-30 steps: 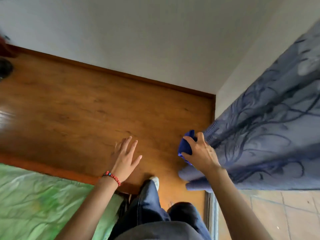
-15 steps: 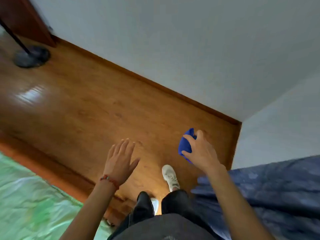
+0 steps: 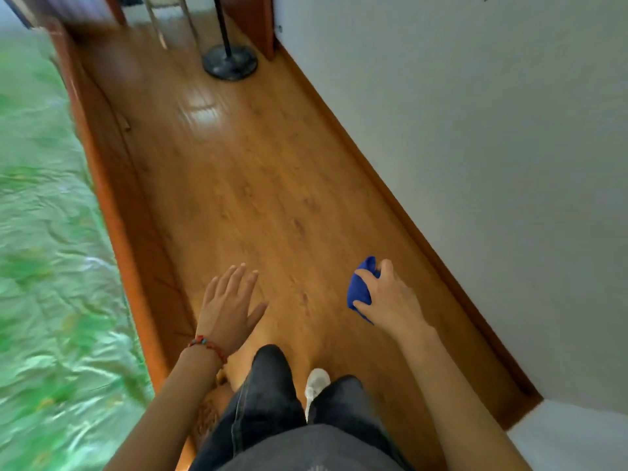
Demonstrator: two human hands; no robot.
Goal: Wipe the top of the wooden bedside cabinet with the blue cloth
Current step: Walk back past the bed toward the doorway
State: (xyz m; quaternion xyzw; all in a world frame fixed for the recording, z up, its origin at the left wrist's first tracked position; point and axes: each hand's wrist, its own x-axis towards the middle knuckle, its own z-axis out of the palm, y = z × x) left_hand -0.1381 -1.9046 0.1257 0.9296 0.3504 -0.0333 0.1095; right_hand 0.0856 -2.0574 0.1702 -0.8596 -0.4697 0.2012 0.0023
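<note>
My right hand grips the bunched blue cloth, held in the air above the wooden floor. My left hand hovers flat with its fingers straight and spread, holding nothing; a red bead bracelet circles its wrist. A dark wooden piece stands against the wall at the far end, cut off by the frame's top edge. I cannot tell whether it is the bedside cabinet.
A bed with a green cover and an orange-brown wooden frame runs along the left. A white wall with wooden skirting borders the right. A black round stand base sits on the floor far ahead. My legs and a white shoe are below.
The view has swung left along the aisle beside the bed; the blue patterned curtain has left the frame. Both hands keep the same pose, the right still gripping the cloth.
</note>
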